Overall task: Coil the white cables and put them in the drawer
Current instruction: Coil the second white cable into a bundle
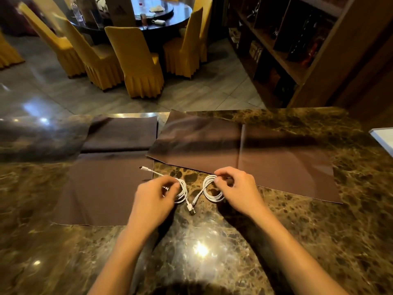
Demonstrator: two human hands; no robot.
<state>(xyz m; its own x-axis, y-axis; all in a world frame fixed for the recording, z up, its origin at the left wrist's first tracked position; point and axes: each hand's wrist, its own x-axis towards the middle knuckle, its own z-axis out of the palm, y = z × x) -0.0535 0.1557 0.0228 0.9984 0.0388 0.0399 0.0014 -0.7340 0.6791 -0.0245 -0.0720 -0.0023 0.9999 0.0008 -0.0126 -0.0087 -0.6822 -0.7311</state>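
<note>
2 white cables lie on the marble counter (pixel 212 252), each wound into a small round coil of several loops. Left hand (pixel 152 201) pinches the left coil (pixel 183 191); 1 slim plug end (pixel 143 168) trails onto the brown cloth (pixel 102 188), and a USB plug (pixel 192 211) juts toward the viewer. Right hand (pixel 236 188) closes fingertips on the upper edge of the right coil (pixel 212 189), whose loose tail runs down beside that USB plug. Both coils sit near each other, apart.

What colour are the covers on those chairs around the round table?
Yellow-gold, with pleated skirts, on the chair covers; the head view, the only one, shows them.
</note>
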